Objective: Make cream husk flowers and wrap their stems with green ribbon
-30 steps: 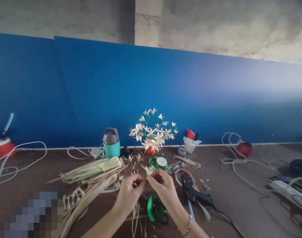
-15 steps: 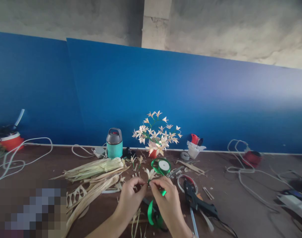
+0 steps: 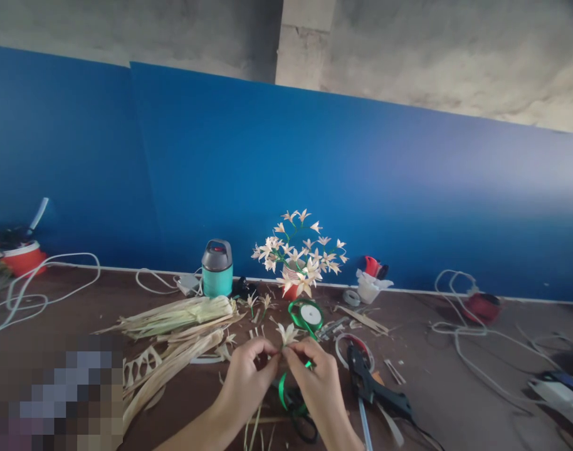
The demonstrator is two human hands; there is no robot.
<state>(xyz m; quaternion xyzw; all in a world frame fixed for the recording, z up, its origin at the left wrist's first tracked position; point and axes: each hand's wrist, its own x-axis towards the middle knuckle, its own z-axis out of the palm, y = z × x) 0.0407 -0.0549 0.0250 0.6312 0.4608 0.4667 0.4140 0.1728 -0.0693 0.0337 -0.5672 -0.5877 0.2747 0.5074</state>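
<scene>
A small cream husk flower [image 3: 287, 333] points upward between my fingertips, its base pinched by both hands. My left hand [image 3: 251, 371] closes thumb and forefinger at the left of that base. From the right, my right hand [image 3: 315, 369] pinches the same spot, fingers curled. Green ribbon [image 3: 283, 389] hangs in a loop below the right hand and runs toward a ribbon spool [image 3: 310, 314] lying behind it. The flower's stem is hidden by the fingers. Past the spool stands a pot [image 3: 291, 290] bearing many similar pale flowers.
Dried corn husks [image 3: 178, 316] lie in a heap on the left. A black glue gun [image 3: 378, 389] and a tape roll [image 3: 355, 351] lie right of my hands. At the back stand a turquoise container [image 3: 217, 280] and a white cup [image 3: 368, 287]. White cables trail at both sides.
The flower has turned slightly between my fingers and sits a little further right. The ribbon loop below has swung and narrowed. The whole view has shifted slightly.
</scene>
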